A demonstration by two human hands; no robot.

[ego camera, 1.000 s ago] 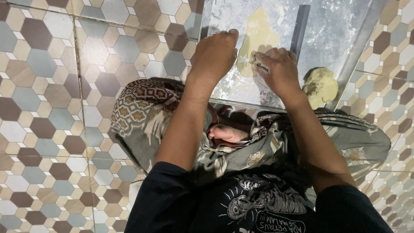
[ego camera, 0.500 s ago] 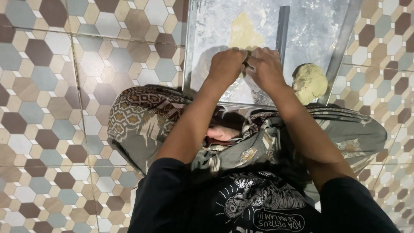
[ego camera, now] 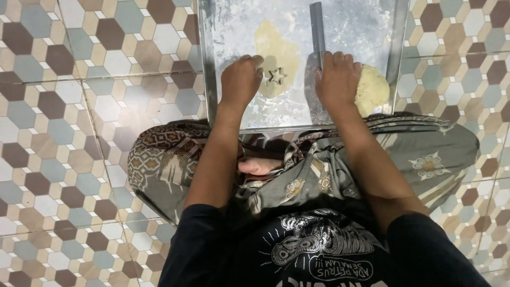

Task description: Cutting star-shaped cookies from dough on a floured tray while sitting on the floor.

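My left hand (ego camera: 240, 79) rested loosely curled beside the star cutout (ego camera: 275, 76) in the flat dough (ego camera: 276, 53); my right hand (ego camera: 337, 79) gripped the metal scraper (ego camera: 317, 32) on the tray (ego camera: 218, 32).

A hexagon-tiled floor (ego camera: 79, 133) in brown, grey, beige and white filled the left side and the right edge of the frame. A patterned sarong (ego camera: 435, 154) spread across the middle, 1 bare foot (ego camera: 260, 167) showing at its centre. A black printed shirt (ego camera: 319, 255) sat at the bottom.

tray (ego camera: 219, 79): floured shiny metal | dough (ego camera: 279, 50): soft, matt | floor (ego camera: 79, 106): glossy tile
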